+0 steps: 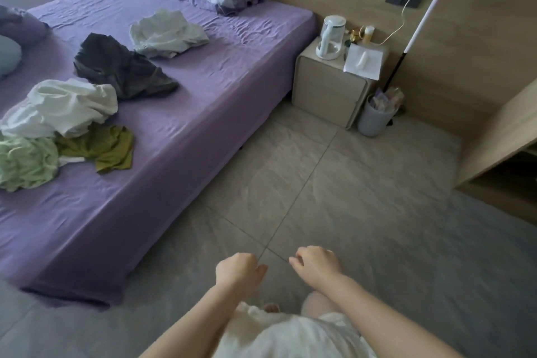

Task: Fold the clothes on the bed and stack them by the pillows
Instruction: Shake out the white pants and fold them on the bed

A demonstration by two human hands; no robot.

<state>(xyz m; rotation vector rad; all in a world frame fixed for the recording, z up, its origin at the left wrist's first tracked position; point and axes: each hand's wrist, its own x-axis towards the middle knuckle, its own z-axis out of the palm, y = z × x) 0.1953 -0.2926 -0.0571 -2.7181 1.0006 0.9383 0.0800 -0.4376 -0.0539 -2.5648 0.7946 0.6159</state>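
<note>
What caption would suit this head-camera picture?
Both hands, left and right, empty over the floor; unfolded clothes wait on the purple bed.

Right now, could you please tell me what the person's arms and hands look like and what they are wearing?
Both arms are bare to the frame's edge, with no sleeves showing. The left hand and right hand carry no gloves, rings or watch. Below them is a white ruffled garment.
</note>
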